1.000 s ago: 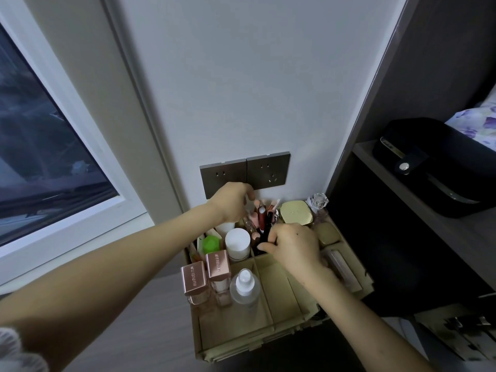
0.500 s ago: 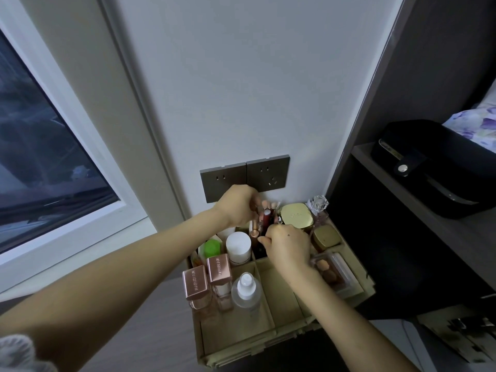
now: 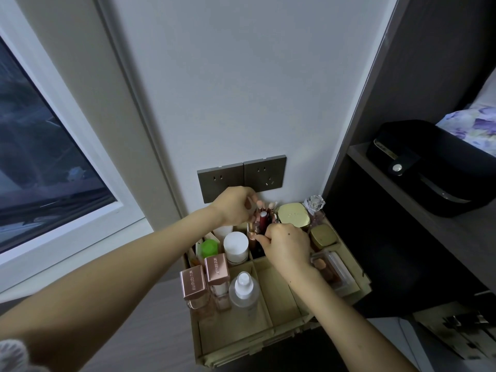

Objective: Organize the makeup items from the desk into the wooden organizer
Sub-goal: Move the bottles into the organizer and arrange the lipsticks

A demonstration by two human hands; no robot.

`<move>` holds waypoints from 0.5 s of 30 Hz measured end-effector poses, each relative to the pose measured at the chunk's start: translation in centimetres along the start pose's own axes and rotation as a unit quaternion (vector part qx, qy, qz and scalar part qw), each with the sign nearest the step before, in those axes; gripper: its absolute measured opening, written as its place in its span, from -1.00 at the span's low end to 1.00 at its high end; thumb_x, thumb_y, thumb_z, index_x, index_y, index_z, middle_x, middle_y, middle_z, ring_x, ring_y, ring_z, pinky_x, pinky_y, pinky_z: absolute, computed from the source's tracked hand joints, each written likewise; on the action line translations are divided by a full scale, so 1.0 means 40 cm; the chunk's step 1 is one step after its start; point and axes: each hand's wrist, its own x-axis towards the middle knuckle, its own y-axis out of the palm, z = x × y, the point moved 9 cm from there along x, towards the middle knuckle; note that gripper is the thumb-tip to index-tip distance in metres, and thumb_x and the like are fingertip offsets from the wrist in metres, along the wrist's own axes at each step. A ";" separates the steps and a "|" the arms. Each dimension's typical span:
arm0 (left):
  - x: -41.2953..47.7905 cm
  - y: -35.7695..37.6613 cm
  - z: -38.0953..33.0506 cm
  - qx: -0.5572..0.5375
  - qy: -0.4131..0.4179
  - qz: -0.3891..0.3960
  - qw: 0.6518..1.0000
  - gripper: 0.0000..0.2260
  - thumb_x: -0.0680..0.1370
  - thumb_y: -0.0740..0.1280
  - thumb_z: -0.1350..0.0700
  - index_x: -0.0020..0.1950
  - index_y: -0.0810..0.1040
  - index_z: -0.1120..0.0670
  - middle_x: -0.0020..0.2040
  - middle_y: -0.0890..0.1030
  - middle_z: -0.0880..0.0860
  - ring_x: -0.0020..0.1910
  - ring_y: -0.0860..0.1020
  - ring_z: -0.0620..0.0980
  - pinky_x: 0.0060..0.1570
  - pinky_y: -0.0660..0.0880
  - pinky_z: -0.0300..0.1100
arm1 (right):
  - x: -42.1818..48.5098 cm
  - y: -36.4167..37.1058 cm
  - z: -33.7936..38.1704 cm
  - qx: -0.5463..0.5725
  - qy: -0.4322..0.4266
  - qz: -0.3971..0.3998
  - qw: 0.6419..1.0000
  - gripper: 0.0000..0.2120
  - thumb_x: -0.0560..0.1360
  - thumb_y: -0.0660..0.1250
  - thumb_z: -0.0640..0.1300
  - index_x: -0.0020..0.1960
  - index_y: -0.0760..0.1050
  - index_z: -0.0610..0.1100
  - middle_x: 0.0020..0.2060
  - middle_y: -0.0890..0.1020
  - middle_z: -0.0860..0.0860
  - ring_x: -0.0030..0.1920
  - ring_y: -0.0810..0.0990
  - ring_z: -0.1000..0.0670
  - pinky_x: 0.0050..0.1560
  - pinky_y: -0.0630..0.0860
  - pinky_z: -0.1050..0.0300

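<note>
The wooden organizer (image 3: 280, 294) stands on the surface against the wall. Over its back middle compartment, the right hand (image 3: 288, 247) pinches a slim rose-gold tube (image 3: 251, 233) standing among the lipsticks and brushes (image 3: 264, 218). The left hand (image 3: 234, 206) curls its fingers at their tips; I cannot tell whether it grips 1.

left hand (image 3: 233, 208): closed in onto upright tubes (image 3: 262, 220) | right hand (image 3: 287, 245): drawn nearer the tubes, uncovering clear case (image 3: 334, 265) near them

Arms extended forward, left hand (image 3: 233, 205) and right hand (image 3: 287, 247) close together, fingers (image 3: 264, 238) curled.
</note>
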 end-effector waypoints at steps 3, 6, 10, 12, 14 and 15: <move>-0.002 -0.004 0.002 0.002 0.002 0.001 1.000 -0.74 0.42 0.39 0.26 0.10 0.53 0.15 0.05 0.62 0.13 0.03 0.57 0.08 -0.04 0.46 -0.18 | -0.005 -0.005 -0.004 0.005 0.002 0.003 1.000 -0.61 0.50 0.24 0.17 -0.23 0.51 -0.15 -0.26 0.65 -0.11 -0.21 0.60 -0.15 -0.35 0.26 0.16; -0.002 0.000 0.003 0.005 0.004 0.007 1.000 -0.71 0.40 0.42 0.25 0.11 0.53 0.15 0.04 0.62 0.12 -0.03 0.55 0.04 -0.06 0.45 -0.19 | -0.008 -0.013 -0.006 0.003 0.008 0.003 1.000 -0.61 0.50 0.25 0.17 -0.24 0.51 -0.15 -0.26 0.65 -0.12 -0.20 0.61 -0.16 -0.33 0.25 0.16; -0.001 0.003 0.002 0.001 0.002 0.013 1.000 -0.71 0.39 0.43 0.25 0.09 0.53 0.13 0.05 0.61 0.12 -0.06 0.52 0.01 -0.06 0.45 -0.17 | -0.013 -0.015 -0.011 0.011 0.010 0.013 1.000 -0.59 0.51 0.26 0.13 -0.38 0.37 -0.13 -0.34 0.58 -0.11 -0.28 0.53 -0.16 -0.36 0.22 0.17; -0.001 0.001 0.002 0.004 0.002 0.011 1.000 -0.71 0.39 0.43 0.24 0.09 0.53 0.13 0.05 0.60 0.12 -0.07 0.51 0.01 -0.08 0.43 -0.19 | -0.018 -0.017 -0.015 0.010 0.016 0.017 1.000 -0.52 0.51 0.27 0.10 -0.45 0.16 -0.07 -0.39 0.49 -0.08 -0.34 0.41 -0.10 -0.44 0.14 0.17; -0.002 -0.005 0.002 0.008 0.001 0.007 1.000 -0.70 0.39 0.44 0.23 0.10 0.53 0.12 0.06 0.60 0.11 -0.04 0.52 0.03 -0.11 0.40 -0.23 | -0.024 -0.021 -0.020 0.016 0.019 0.018 1.000 -0.49 0.50 0.28 0.09 -0.46 0.10 -0.05 -0.41 0.46 -0.04 -0.36 0.37 -0.06 -0.49 0.09 0.20; -0.005 -0.012 0.000 0.010 -0.002 0.006 1.000 -0.69 0.39 0.44 0.24 0.11 0.53 0.12 0.06 0.59 0.11 -0.04 0.52 0.03 -0.12 0.38 -0.25 | -0.027 -0.024 -0.023 0.020 0.019 0.019 0.999 -0.51 0.50 0.29 0.09 -0.46 0.13 -0.05 -0.41 0.46 -0.03 -0.37 0.38 -0.05 -0.50 0.08 0.21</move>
